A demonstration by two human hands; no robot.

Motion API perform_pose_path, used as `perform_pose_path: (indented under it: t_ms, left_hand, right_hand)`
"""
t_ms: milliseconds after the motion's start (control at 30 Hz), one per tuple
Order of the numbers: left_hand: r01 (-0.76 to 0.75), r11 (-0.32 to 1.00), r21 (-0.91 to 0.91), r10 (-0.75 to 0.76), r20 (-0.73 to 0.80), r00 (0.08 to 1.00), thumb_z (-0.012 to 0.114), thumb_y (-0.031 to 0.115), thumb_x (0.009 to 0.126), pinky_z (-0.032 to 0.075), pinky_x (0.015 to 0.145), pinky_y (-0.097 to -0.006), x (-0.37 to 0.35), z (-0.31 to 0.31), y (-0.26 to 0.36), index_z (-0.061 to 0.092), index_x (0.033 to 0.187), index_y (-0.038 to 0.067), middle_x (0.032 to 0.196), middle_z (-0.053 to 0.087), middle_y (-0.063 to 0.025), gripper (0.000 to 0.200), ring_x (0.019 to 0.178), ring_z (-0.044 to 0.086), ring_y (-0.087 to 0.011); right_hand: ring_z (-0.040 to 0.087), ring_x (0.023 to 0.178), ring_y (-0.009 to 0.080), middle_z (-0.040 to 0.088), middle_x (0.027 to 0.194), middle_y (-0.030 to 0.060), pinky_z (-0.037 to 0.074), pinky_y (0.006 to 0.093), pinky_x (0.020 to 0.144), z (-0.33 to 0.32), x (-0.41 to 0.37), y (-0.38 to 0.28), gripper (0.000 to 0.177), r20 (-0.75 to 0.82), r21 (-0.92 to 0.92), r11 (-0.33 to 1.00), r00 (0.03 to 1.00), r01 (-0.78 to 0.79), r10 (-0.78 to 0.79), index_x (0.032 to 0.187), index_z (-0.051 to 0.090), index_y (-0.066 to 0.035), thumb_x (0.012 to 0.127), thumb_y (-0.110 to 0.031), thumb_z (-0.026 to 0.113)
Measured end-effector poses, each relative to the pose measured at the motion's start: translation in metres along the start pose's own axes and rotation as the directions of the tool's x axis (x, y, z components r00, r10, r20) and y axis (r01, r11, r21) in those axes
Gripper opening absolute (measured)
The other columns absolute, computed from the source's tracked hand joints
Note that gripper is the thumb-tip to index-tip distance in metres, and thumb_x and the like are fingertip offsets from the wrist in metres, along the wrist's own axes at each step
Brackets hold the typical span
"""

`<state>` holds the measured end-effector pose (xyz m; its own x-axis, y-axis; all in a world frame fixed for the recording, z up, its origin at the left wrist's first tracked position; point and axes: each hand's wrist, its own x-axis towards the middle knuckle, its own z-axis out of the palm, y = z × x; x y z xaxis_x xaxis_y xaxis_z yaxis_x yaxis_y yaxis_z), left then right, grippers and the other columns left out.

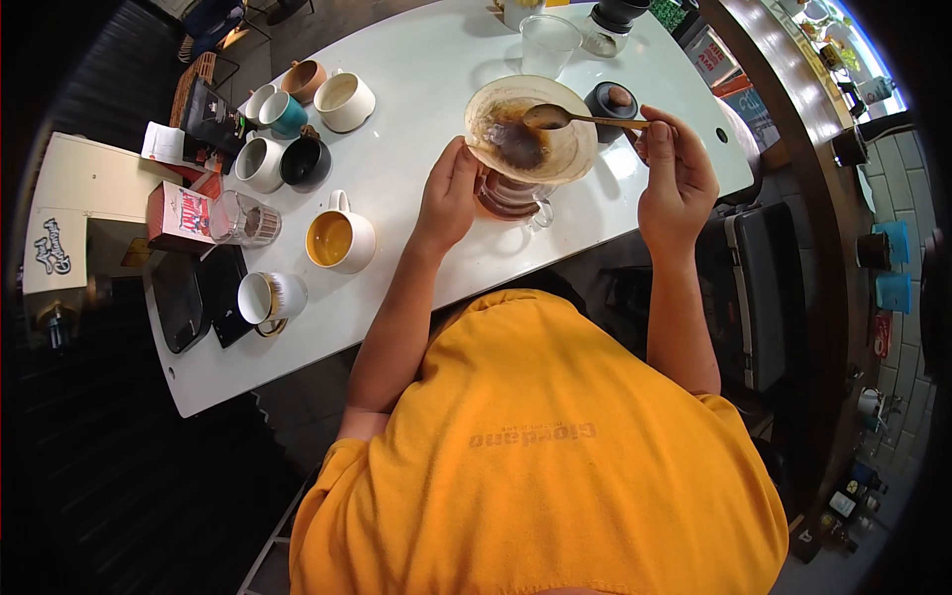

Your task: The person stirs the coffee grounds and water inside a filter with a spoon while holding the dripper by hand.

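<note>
A paper coffee filter (577,149) with wet brown coffee on its inner wall tilts toward me above a glass server (511,203) of dark liquid. My left hand (448,196) is closed on the filter's left edge, thumb near the rim. Between the thumb and fingers of my right hand (676,180) is the handle of a metal spoon (603,121). The spoon's bowl reaches over the coffee inside the filter. Just behind my right hand stands a dark round container (601,97).
Nearest my left forearm is a white mug with an orange-brown inside (359,246). Left of it are a white cup (270,297), a clear glass (243,220) and several mugs, including a black one (304,164). A clear plastic cup (550,45) stands at the back of the white table (416,69).
</note>
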<state>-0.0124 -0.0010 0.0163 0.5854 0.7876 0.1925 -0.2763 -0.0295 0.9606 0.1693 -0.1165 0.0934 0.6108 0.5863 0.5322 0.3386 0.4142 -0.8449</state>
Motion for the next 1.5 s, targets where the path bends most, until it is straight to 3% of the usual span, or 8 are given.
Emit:
perform_pose_path:
  t_ms: [500,600,667,800,900,1000,1067,1500]
  left_hand:
    - [0.013,1.0,0.01,-0.013,-0.014,1.0,0.034,0.027,0.105,0.035,0.061,-0.0199,0.0,-0.006,-0.001,0.051,0.094,0.006,0.077,0.044,0.0047,0.029,0.068,0.038,-0.0039]
    - [0.003,0.999,0.043,-0.003,0.015,1.0,0.032,0.029,0.105,0.037,0.064,-0.0203,-0.001,-0.005,-0.006,0.054,0.111,0.004,0.082,0.053,0.0011,0.034,0.07,0.042,-0.0058]
    - [0.027,0.999,0.018,-0.026,-0.026,0.999,0.033,0.026,0.105,0.035,0.062,-0.0202,-0.003,-0.002,-0.001,0.05,0.094,0.005,0.077,0.044,0.0041,0.029,0.068,0.039,-0.0051]
    - [0.013,1.0,0.003,-0.013,-0.022,1.0,0.033,0.026,0.105,0.035,0.062,-0.0203,0.0,-0.004,0.0,0.05,0.094,0.005,0.077,0.045,0.0036,0.029,0.068,0.04,-0.0057]
    - [-0.011,0.999,0.04,0.01,0.027,1.0,0.032,0.029,0.105,0.037,0.065,-0.0207,-0.001,-0.006,-0.005,0.054,0.111,0.004,0.082,0.053,0.0005,0.034,0.07,0.043,-0.0062]
    - [0.014,0.999,0.039,-0.014,-0.002,1.0,0.032,0.029,0.105,0.036,0.064,-0.0206,-0.003,-0.004,-0.001,0.054,0.11,0.004,0.082,0.053,0.0002,0.034,0.07,0.043,-0.0063]
    - [0.015,1.0,0.01,-0.015,-0.035,0.999,0.033,0.027,0.105,0.035,0.062,-0.0207,-0.002,-0.001,0.008,0.049,0.091,0.005,0.075,0.042,0.0041,0.031,0.068,0.039,-0.006]
    - [0.027,0.999,0.017,-0.027,-0.02,0.999,0.033,0.027,0.105,0.035,0.063,-0.0211,-0.005,-0.001,0.0,0.05,0.093,0.005,0.076,0.041,0.0045,0.03,0.069,0.038,-0.0059]
  right_hand:
    - [0.058,0.084,0.0073,0.067,0.102,0.0075,0.049,0.0218,0.075,0.0,0.001,0.0,0.02,0.013,-0.003,1.0,1.0,0.0,0.0,0.11,0.063,0.005,0.096,-0.006,0.055]
    - [0.058,0.084,0.0073,0.067,0.102,0.0074,0.049,0.022,0.075,0.002,0.001,-0.001,0.02,0.014,0.003,1.0,1.0,-0.002,0.002,0.11,0.063,0.005,0.096,-0.007,0.055]
    - [0.058,0.084,0.0073,0.067,0.101,0.0073,0.049,0.022,0.075,0.001,0.001,-0.002,0.02,0.005,0.01,1.0,1.0,-0.002,0.002,0.11,0.063,0.005,0.096,-0.007,0.055]
    - [0.058,0.083,0.0072,0.067,0.101,0.0071,0.049,0.0219,0.075,-0.001,0.002,0.0,0.02,0.015,0.005,1.0,1.0,-0.006,0.006,0.11,0.063,0.005,0.096,-0.007,0.055]
    - [0.058,0.083,0.0071,0.067,0.101,0.007,0.049,0.0217,0.075,-0.001,0.002,0.001,0.02,0.021,0.012,1.0,1.0,0.0,0.0,0.11,0.063,0.004,0.096,-0.007,0.055]
    - [0.058,0.083,0.0071,0.067,0.101,0.007,0.049,0.0216,0.074,-0.002,0.002,0.0,0.02,0.018,0.019,1.0,1.0,-0.002,0.001,0.11,0.063,0.004,0.096,-0.007,0.055]
    - [0.058,0.083,0.0071,0.067,0.101,0.0069,0.049,0.0215,0.074,-0.002,0.002,0.0,0.02,0.018,0.02,1.0,1.0,-0.007,0.006,0.11,0.063,0.005,0.096,-0.007,0.055]
    - [0.058,0.084,0.0071,0.066,0.102,0.0068,0.05,0.0221,0.075,-0.002,-0.001,-0.001,0.019,0.019,-0.002,1.0,1.0,-0.001,0.001,0.109,0.064,0.004,0.096,-0.007,0.055]
